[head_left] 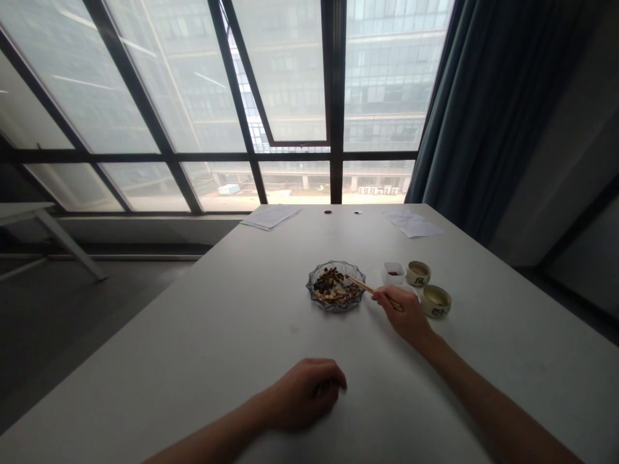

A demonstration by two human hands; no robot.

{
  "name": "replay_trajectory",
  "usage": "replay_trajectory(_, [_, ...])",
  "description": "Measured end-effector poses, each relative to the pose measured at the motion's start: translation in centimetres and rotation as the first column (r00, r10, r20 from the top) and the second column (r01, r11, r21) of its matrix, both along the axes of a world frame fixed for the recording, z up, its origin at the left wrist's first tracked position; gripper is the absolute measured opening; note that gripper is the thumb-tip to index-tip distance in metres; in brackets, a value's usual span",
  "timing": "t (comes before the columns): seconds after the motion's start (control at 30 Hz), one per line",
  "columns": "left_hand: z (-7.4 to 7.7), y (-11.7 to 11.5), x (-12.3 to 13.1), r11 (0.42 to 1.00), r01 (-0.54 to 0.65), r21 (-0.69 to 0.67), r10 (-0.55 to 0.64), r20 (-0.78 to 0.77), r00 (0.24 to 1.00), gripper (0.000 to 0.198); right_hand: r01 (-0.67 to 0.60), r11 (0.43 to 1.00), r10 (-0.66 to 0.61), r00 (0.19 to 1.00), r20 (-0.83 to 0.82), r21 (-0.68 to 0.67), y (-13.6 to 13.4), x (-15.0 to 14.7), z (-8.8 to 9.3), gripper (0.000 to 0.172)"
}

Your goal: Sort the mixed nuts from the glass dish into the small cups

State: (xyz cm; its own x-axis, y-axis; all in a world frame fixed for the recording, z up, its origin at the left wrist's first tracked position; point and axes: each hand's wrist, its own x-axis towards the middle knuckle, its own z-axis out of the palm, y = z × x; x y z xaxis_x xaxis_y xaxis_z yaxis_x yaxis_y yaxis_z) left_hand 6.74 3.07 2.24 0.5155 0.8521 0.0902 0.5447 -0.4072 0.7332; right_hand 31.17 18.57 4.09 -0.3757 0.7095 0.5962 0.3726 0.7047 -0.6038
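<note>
My right hand (402, 312) is closed around a pair of wooden chopsticks (362, 283). Their tips reach over the right side of a clear glass dish (312, 298) with a scalloped rim. Inside the dish lies a mix of dried pieces (333, 287), dark brown and yellowish; I cannot make out their kind. Whether the tips grip a piece is too small to tell. Near the front of the table my left hand (309, 392) rests with its fingers curled in, and nothing shows in it.
Beyond my right hand stands a small white square container (393, 278) with something dark inside. Two beige cups with dark characters, a farther cup (418, 273) and a nearer cup (436, 302), sit beside it. Papers (271, 217) lie at the white table's (217, 322) far end.
</note>
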Motion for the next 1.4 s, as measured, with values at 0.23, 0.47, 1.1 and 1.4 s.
replay_trajectory(0.23, [0.2,0.0,0.0,1.0,0.004,-0.005,-0.004,-0.023,1.0,0.028,0.065,0.997,-0.064,0.997,-0.037,0.027,-0.3,0.6,1.7,0.03])
replay_trajectory(0.47, [0.0,0.0,-0.1,1.0,0.003,-0.015,-0.003,-0.026,1.0,0.027,0.308,0.951,-0.305,0.936,-0.176,-0.012,-0.9,4.0,7.5,0.033])
replay_trajectory(1.1, [0.0,0.0,-0.1,1.0,-0.004,-0.023,0.003,-0.031,1.0,0.029,0.317,0.941,-0.337,0.909,-0.247,-0.116,0.1,5.5,8.3,0.037])
replay_trajectory(1.4, [0.2,0.0,0.0,1.0,0.0,-0.005,0.0,-0.009,1.0,0.029,-0.092,0.957,0.009,0.957,-0.29,-0.274,-0.4,0.0,2.8,0.035])
